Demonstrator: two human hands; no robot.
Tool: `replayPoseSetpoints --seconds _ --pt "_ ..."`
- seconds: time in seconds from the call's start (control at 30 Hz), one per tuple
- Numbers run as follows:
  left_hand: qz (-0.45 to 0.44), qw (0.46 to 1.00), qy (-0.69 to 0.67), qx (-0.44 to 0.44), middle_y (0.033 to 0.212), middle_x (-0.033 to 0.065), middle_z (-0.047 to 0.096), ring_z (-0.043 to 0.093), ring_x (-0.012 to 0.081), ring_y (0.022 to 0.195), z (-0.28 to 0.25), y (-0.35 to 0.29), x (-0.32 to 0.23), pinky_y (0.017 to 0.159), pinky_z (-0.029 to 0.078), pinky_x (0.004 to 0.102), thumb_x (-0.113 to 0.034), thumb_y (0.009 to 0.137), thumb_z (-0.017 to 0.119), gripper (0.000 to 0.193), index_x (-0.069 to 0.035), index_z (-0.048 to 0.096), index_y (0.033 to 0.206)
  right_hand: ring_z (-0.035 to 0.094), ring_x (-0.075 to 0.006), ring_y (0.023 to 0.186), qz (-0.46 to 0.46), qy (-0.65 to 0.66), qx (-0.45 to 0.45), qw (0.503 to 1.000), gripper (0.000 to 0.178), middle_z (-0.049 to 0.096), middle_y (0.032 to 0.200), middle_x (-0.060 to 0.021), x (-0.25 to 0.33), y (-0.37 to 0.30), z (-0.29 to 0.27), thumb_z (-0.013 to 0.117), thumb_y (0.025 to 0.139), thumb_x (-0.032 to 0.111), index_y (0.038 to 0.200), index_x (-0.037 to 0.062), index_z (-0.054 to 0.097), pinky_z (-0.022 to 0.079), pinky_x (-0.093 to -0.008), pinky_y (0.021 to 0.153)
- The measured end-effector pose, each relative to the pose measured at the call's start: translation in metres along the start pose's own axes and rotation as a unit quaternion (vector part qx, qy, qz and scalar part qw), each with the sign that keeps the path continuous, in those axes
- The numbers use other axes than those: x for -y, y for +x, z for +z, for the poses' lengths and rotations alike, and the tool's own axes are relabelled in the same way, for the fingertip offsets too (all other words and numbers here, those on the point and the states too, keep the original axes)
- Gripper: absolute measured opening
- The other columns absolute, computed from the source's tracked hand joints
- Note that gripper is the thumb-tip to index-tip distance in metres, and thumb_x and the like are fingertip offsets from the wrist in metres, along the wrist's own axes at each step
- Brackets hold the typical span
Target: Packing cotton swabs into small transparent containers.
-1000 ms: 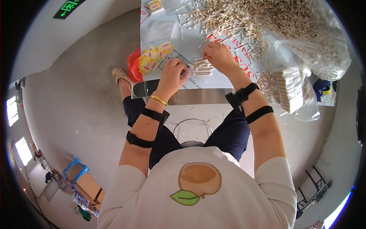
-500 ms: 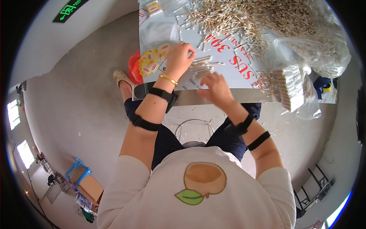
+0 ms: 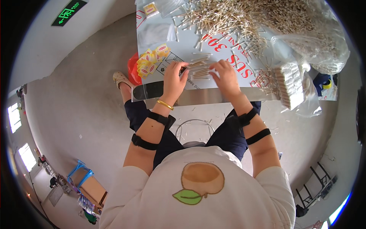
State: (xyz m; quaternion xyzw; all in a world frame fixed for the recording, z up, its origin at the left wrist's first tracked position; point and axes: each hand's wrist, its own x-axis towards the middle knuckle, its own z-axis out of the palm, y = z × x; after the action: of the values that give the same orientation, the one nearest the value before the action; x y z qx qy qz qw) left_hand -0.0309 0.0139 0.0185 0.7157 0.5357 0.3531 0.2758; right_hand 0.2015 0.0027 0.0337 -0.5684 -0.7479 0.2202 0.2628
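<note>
A small loose row of cotton swabs point(image 3: 199, 69) lies near the front edge of the metal-topped table, between my two hands. At the row's left ends is my left hand point(image 3: 175, 81), fingers curved, with a gap between thumb and forefinger. My right hand point(image 3: 227, 77) sits by the right ends, thumb and forefinger apart. Neither hand visibly grips a swab; whether the fingertips touch the ends is hard to tell. Left of them lie several small yellow-and-white printed packets point(image 3: 148, 68). Farther back spreads a large heap of loose cotton swabs point(image 3: 228, 19).
A packed block of swabs point(image 3: 288, 86) in clear plastic stands at the table's right, beside a big clear bag point(image 3: 324, 57). Back left are a filled small packet point(image 3: 151, 10) and clear plastic bags point(image 3: 154, 35). A dark phone-like object point(image 3: 148, 90) lies at the front-left edge.
My left hand has come back toward me from farther up the table to the swabs' left ends. My right hand has moved forward and slightly right to their right ends.
</note>
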Motion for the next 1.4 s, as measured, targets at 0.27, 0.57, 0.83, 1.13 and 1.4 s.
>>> replayPoseSetpoints --seconds 0.27,0.57,0.83,1.13,1.4 --pt "-0.018 0.999 0.032 0.000 0.091 0.0070 0.062 0.064 0.0262 0.083 0.012 0.015 -0.007 0.074 0.051 0.0389 -0.003 0.081 0.078 0.017 -0.007 0.068 0.094 0.059 -0.0321 0.098 0.026 0.011 -0.024 0.999 0.019 0.059 0.100 -0.0086 -0.027 0.018 -0.004 0.074 0.082 0.003 0.098 0.0118 0.070 0.052 -0.0440 0.084" --pt "-0.046 0.999 0.011 -0.004 0.085 0.0070 0.062 0.067 0.0240 0.073 0.015 0.023 -0.004 0.067 0.052 0.0355 -0.001 0.081 0.077 0.012 -0.005 0.068 0.087 0.061 -0.0303 0.095 0.002 -0.025 0.022 0.999 0.013 0.060 0.095 -0.0065 -0.024 0.020 0.006 0.073 0.085 0.005 0.095 0.0109 0.069 0.052 -0.0421 0.082" --pt "-0.009 0.999 -0.029 -0.012 0.088 0.0073 0.061 0.064 0.0253 0.079 0.005 0.010 -0.003 0.071 0.051 0.0366 -0.001 0.082 0.076 0.015 -0.005 0.066 0.092 0.066 -0.0262 0.090 0.055 0.071 0.007 0.996 0.008 0.062 0.094 -0.0061 -0.022 0.022 0.011 0.072 0.088 0.006 0.095 0.0081 0.069 0.054 -0.0386 0.078" --pt "-0.016 0.999 0.030 -0.013 0.089 0.0065 0.062 0.062 0.0287 0.085 0.006 -0.005 0.004 0.076 0.047 0.0410 -0.008 0.083 0.077 0.013 -0.007 0.068 0.092 0.065 -0.0300 0.099 0.089 0.021 0.080 0.993 0.007 0.064 0.097 -0.0083 -0.021 0.035 0.005 0.073 0.087 0.013 0.092 0.0083 0.070 0.054 -0.0432 0.081" --pt "-0.041 0.992 0.106 -0.057 0.085 0.0053 0.063 0.061 0.0245 0.082 0.020 0.001 -0.007 0.077 0.046 0.0398 -0.017 0.085 0.078 0.012 -0.009 0.070 0.090 0.066 -0.0305 0.097 0.123 0.016 0.139 0.983 0.008 0.064 0.096 -0.0088 -0.012 0.048 -0.005 0.073 0.086 0.013 0.091 0.0076 0.070 0.053 -0.0442 0.082"
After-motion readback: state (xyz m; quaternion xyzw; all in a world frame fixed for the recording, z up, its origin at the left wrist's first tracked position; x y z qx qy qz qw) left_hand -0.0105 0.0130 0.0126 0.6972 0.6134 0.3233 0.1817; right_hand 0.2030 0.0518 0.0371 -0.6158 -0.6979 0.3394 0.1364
